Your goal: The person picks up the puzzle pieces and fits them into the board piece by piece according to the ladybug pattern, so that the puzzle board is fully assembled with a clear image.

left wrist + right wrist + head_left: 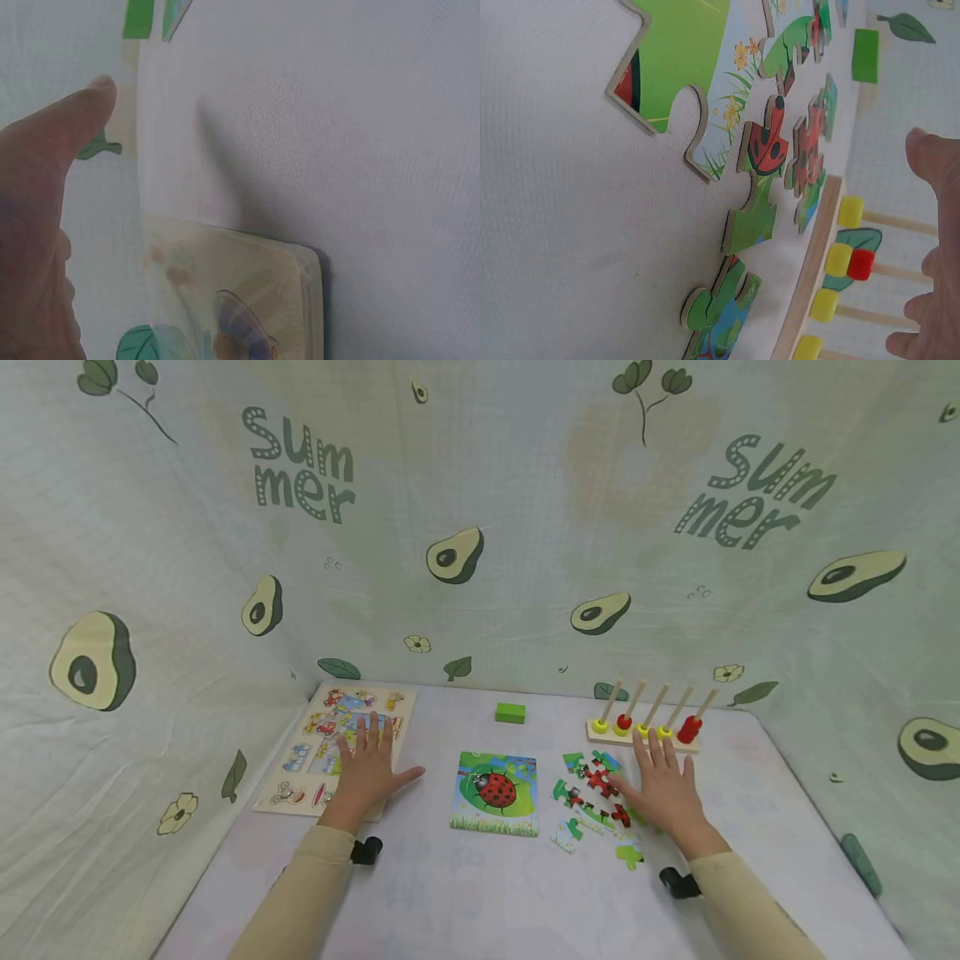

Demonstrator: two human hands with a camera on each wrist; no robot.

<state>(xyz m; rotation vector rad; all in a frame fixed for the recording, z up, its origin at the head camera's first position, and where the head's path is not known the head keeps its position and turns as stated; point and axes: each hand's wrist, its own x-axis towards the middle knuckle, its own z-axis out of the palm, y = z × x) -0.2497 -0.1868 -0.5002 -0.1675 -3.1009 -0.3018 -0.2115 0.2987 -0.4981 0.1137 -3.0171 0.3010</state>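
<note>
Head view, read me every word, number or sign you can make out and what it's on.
"sum mer" on the hanging cloth, toward picture left.
"sum mer" on the same cloth, toward picture right, slanted.
No other text is readable; details on the picture board are too small.

I observe a green block (511, 713) near the far edge of the white tabletop (450, 902); behind it, I register a backdrop cloth (517, 460) printed with avocados.
</note>
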